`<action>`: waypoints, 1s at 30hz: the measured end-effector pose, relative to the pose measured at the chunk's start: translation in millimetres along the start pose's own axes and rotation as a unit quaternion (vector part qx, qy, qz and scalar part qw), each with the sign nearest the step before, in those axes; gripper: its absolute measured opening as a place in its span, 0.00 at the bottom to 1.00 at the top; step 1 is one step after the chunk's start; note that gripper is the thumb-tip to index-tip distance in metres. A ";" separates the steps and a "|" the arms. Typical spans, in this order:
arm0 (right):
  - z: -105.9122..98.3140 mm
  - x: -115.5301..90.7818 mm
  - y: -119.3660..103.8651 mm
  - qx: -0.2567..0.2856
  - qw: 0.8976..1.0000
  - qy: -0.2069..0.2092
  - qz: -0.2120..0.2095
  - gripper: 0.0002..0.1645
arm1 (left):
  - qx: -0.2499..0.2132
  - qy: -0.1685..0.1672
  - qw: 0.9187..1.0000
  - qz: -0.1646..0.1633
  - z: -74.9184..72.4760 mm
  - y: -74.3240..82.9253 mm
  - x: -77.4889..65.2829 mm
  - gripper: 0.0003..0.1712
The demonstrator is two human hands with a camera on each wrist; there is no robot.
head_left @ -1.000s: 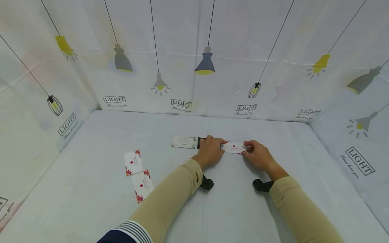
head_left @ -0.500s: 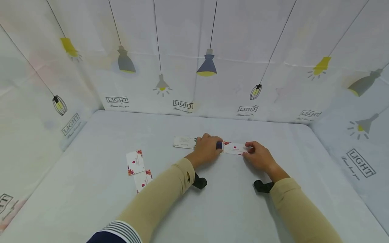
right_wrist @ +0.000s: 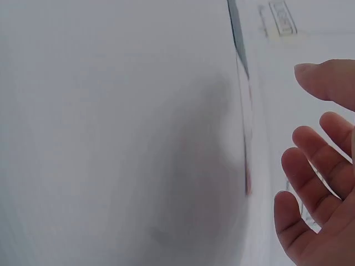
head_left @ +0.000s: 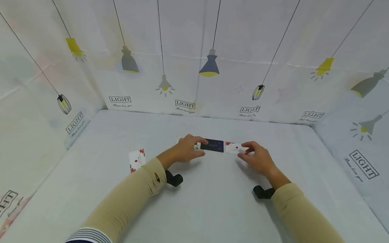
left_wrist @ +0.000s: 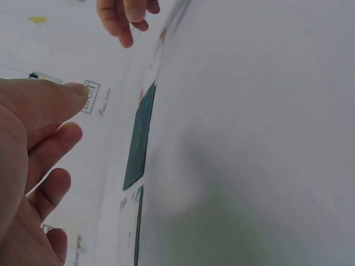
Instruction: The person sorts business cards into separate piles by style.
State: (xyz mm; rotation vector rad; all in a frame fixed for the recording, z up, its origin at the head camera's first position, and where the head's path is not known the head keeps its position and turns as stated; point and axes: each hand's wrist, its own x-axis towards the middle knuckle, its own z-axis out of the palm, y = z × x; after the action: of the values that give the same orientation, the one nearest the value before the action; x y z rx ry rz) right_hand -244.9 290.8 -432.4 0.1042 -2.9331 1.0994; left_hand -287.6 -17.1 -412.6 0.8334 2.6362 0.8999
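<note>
Three cards lie end to end in a row on the white-covered table. In the middle is a dark navy business card [head_left: 212, 145]. At its right lies a white business card with red flowers [head_left: 233, 147], and at its left a white business card with a leafy border [head_left: 197, 146], largely hidden behind my left hand [head_left: 186, 149]. That hand holds nothing; its thumb and fingers are spread apart, overlapping the dark card's left end in the head view. My right hand [head_left: 256, 158] hovers at the right end of the red-flowered card, thumb and fingers parted, as the right wrist view also shows.
Another red-flowered white card [head_left: 136, 160] lies at the left of the table. A further card [head_left: 155, 194] is nearly all hidden under my left sleeve [head_left: 130, 192]. Behind the table [head_left: 218, 202] hangs a white cloth [head_left: 182, 33] printed with lamps.
My left hand has slid left off the dark card and opened, uncovering it between the two white cards. My right hand has stayed near the red-flowered card, its fingers now apart from it.
</note>
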 end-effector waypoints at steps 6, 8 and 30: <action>12.1 -9.5 -29.9 0.002 0.999 -0.011 -0.049 0.28 | -0.004 -0.037 0.999 0.001 -31.4 -21.5 -47.8 0.25; 16.4 -13.6 -38.7 0.001 0.997 -0.018 -0.071 0.27 | -0.007 -0.043 0.999 -0.005 -40.0 -28.4 -64.9 0.24; 88.0 -48.5 -125.5 0.097 0.968 -0.138 -0.188 0.24 | 0.007 -0.042 0.999 -0.024 -59.4 -92.5 -167.1 0.26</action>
State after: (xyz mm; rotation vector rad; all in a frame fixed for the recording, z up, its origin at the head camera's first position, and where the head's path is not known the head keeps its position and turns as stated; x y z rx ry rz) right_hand -186.9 141.5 -417.9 0.8400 -2.8352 1.3916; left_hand -215.9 -203.7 -417.5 0.7904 2.5815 0.8181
